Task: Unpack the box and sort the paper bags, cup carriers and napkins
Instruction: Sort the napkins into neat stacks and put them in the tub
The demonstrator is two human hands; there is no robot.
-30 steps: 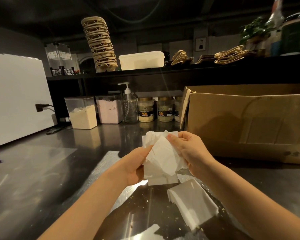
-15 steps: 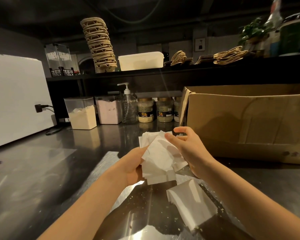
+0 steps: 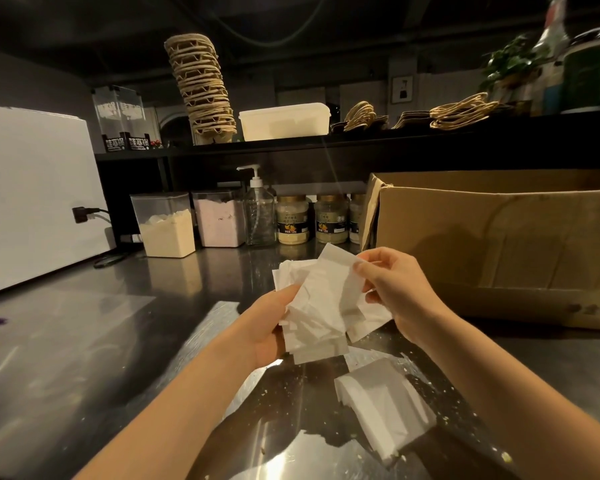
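Note:
My left hand (image 3: 269,327) grips a loose bundle of white napkins (image 3: 317,306) above the steel counter (image 3: 66,341). My right hand (image 3: 392,289) pinches the upper right napkin of that bundle between thumb and forefinger and holds it fanned away from the others. A second stack of white napkins (image 3: 381,407) lies on clear plastic wrap just below the hands. The open cardboard box (image 3: 499,244) stands to the right. On the shelf stand a leaning stack of brown cup carriers (image 3: 201,88) and flat paper bags with twine handles (image 3: 461,110).
A white plastic tub (image 3: 284,121) sits on the shelf beside the carriers. Under the shelf are two clear powder bins (image 3: 167,225), a pump bottle (image 3: 258,209) and several jars (image 3: 329,220). A white appliance (image 3: 32,199) fills the left side. Crumbs litter the counter.
My right hand has lifted and pulled the top napkin up and to the right, fanning the bundle apart. The left hand keeps its hold on the bundle.

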